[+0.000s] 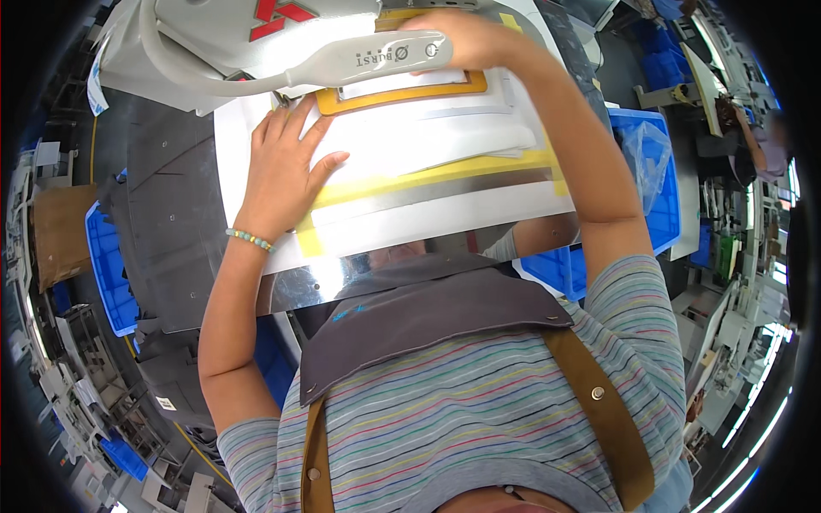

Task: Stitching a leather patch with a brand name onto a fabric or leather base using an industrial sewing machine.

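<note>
My left hand [289, 167] lies on the white work surface with its fingers stretched forward and the thumb apart. Its fingertips rest by the left end of a yellow-orange rectangular frame [352, 106], close to a small metal part under the machine. Farther off on the right, my right hand [469, 41] reaches over the far side of that frame. A pale grey curved arm with a rounded control head [369, 61] covers most of the right fingers, so their grip is hidden. White material shows inside the frame.
The light grey machine [201, 38] with a red emblem stands at the far left. Yellow tape [428, 173] and a shiny metal strip [410, 198] cross the surface, with loose white sheets [462, 137]. Blue crates [665, 201] stand at right and left [107, 269].
</note>
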{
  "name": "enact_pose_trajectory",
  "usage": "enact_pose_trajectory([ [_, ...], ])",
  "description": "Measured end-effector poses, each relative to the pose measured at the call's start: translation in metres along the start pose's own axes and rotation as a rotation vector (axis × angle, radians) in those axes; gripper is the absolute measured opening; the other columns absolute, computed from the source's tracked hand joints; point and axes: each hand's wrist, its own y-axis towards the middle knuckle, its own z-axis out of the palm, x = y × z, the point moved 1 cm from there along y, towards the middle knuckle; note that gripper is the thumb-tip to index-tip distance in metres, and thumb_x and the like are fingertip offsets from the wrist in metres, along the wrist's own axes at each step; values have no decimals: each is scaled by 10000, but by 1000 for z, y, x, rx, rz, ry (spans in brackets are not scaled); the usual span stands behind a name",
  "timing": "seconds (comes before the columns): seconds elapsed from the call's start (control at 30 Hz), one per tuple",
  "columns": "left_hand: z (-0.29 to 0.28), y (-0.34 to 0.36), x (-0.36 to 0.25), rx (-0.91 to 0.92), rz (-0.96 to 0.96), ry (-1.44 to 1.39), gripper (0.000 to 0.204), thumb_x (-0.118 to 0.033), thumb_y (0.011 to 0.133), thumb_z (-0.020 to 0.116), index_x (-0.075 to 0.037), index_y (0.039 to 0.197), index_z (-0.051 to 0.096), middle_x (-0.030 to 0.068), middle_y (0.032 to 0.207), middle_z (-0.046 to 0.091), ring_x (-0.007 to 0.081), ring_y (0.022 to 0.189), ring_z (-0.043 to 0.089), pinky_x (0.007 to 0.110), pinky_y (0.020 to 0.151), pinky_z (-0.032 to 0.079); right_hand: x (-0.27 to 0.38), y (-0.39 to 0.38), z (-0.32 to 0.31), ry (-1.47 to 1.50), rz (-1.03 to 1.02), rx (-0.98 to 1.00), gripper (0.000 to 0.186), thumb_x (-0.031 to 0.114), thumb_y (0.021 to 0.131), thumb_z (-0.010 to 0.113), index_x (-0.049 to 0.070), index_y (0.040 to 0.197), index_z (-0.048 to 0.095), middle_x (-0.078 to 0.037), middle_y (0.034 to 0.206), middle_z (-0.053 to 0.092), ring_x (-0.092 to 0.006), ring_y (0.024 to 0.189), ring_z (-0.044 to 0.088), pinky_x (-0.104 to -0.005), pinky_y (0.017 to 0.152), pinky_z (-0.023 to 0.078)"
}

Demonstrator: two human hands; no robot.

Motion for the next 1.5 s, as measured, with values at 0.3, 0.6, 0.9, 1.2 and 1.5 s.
enact_pose_trajectory([
  [0.3,1,-1,0,8,-40,2,565,-498,1025,530,-62,1369,634,176,1546,474,405,1415,374,497,1203,232,-27,-15,1,-91,27,68,288,146,787,722,13,1033,656,-96,792,704,-224,742,667,-367,680,515],
  [0.6,2,-2,-5,-1,-41,-8,546,-486,1019,546,-64,1355,631,173,1533,472,401,1407,368,491,1199,230,-6,-13,-3,-328,97,179,325,168,816,730,-32,1069,685,-180,891,728,-328,820,699,-404,754,544],
  [0.9,-3,-2,7,-25,-33,-2,539,-468,1005,569,-61,1353,634,174,1515,487,393,1406,394,503,1193,253,-4,-10,10,-303,-60,0,331,120,889,645,41,1209,672,-187,1103,719,-321,995,685,-394,880,525],
  [1.2,-16,-18,32,-239,-9,-59,571,-434,966,642,-44,1380,594,162,1468,541,361,1432,409,519,1185,306,-46,-49,29,-107,-106,-314,441,40,902,647,-51,1327,571,-192,1214,685,-306,1149,670,-366,1020,490],
  [1.5,-99,-217,291,-84,-881,464,218,-197,887,684,-28,1020,720,168,1066,706,369,1078,671,486,908,558,-44,-78,29,-91,-38,-467,282,32,953,546,-28,1201,664,-190,1231,669,-343,1151,648,-380,1031,464],
])
